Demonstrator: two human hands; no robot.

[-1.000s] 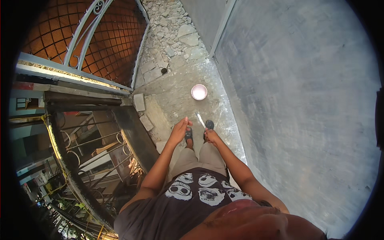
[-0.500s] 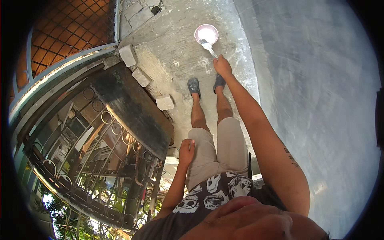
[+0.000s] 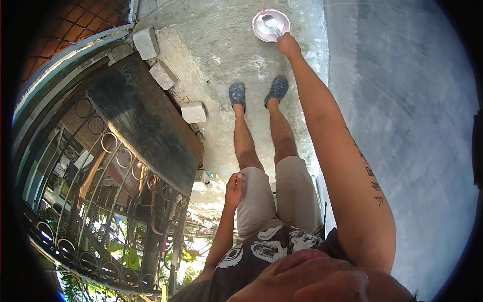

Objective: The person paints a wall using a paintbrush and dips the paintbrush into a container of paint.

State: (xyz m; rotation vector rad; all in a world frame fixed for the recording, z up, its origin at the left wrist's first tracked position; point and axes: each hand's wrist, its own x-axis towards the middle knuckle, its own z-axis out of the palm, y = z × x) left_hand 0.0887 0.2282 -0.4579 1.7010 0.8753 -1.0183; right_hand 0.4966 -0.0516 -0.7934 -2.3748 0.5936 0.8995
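Observation:
My right hand (image 3: 289, 46), at the end of a stretched-out arm, is closed round the handle of a paintbrush (image 3: 270, 21). The brush's dark bristles are over the inside of a round pinkish-white basin (image 3: 258, 32) on the ground at the far end of the view; whether they touch it, I cannot tell. Whitish stuff coats the basin's inside. My left hand (image 3: 234, 190) hangs beside the left leg of my beige shorts (image 3: 255, 199), its fingers curled in and nothing visible in them.
A smooth grey wall (image 3: 402, 126) runs along my right. Several pale blocks (image 3: 193, 112) line the left of the concrete floor (image 3: 211, 60), beside a dark panel (image 3: 151, 121) and a metal railing with rings (image 3: 108, 143). My dark clogs (image 3: 276, 88) stand apart on the floor.
The brush has swung so that its head lies further inside the basin, my right hand now close to the rim. My feet have shifted, with the right clog now fully in view.

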